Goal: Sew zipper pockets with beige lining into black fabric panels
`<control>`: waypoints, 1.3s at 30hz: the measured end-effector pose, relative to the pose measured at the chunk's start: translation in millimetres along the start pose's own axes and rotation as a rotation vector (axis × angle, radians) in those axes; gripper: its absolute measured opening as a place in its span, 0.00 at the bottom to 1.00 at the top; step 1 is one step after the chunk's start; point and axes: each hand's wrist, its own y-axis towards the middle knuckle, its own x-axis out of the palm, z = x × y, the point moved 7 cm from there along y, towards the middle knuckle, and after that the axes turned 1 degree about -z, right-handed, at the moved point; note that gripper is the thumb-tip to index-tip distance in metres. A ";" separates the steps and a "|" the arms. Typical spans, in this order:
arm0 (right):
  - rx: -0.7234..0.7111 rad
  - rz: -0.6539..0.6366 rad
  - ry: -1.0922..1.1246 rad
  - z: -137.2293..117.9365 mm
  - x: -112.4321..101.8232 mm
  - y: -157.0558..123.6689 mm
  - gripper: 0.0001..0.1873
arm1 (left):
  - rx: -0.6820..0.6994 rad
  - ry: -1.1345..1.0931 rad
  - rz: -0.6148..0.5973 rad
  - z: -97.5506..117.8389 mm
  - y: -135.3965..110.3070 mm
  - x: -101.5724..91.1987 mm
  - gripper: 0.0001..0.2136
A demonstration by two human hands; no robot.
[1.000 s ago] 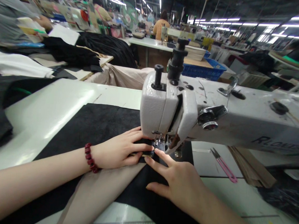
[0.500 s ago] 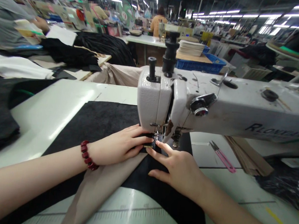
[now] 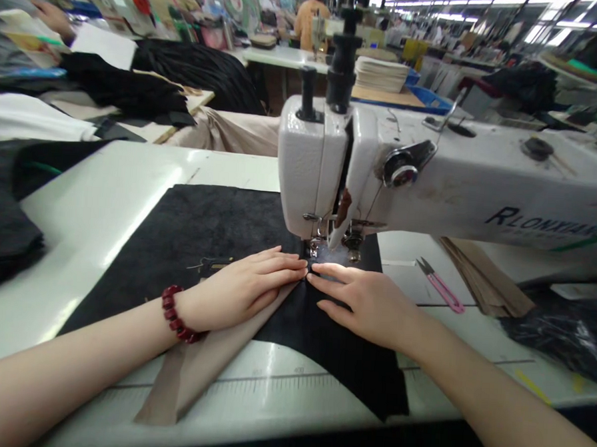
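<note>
The fingers of the person's left hand (image 3: 240,288) lie flat and close together on the black fabric panel (image 3: 228,220), and the fingers of the right hand (image 3: 369,300) rest flat and slightly fanned on the same cloth. Neither hand pinches anything. The fingertips of the two hands almost meet, just in front of the presser foot (image 3: 313,247) of the white industrial sewing machine (image 3: 301,163), and the black fabric runs under that foot and needle area. A beige fabric strip (image 3: 185,378) runs from under the left hand toward the person, lying against the black panel. A small dark-and-gold zipper piece (image 3: 211,265) lies on the black fabric just beyond the left fingers. A red bead bracelet (image 3: 176,317) circles the left wrist. The fabric lies on a white sewing table (image 3: 99,200), with a printed ruler scale (image 3: 270,382) near its front edge. To the right of the fabric are pink-handled thread snips (image 3: 442,292) and a stack of brown paper pieces (image 3: 486,280). A folded black fabric pile (image 3: 2,235) sits at the far left. Beyond the machine are a blue plastic basket (image 3: 429,102) and a co-worker in an orange top (image 3: 311,24).
</note>
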 end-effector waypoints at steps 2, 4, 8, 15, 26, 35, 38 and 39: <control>-0.009 -0.001 -0.007 0.2 1.8 1.2 0.24 | 0.000 -0.004 0.001 0.1 0.2 -1.2 0.20; 0.003 0.001 -0.014 1.2 1.9 1.5 0.23 | -0.007 0.000 -0.006 -0.4 0.4 -1.5 0.20; 0.005 0.015 -0.004 1.2 -0.8 1.7 0.23 | -0.019 0.005 -0.028 -0.8 1.9 -1.7 0.19; 0.007 0.055 0.018 4.5 -2.4 4.0 0.24 | -0.035 -0.004 -0.021 -2.0 5.7 -3.9 0.19; 0.022 0.101 -0.010 15.9 3.5 7.3 0.25 | -0.028 -0.003 0.043 -9.1 11.7 -10.7 0.19; -0.045 0.244 -0.062 18.5 -0.9 11.0 0.19 | -0.031 0.015 0.023 -18.8 17.9 -11.6 0.18; -0.064 0.312 -0.086 17.9 -4.7 10.3 0.12 | -0.023 0.031 0.036 -21.0 20.8 -13.2 0.16; -0.061 0.322 -0.089 18.2 -5.3 10.0 0.11 | -0.020 0.038 0.040 -21.1 21.7 -13.5 0.16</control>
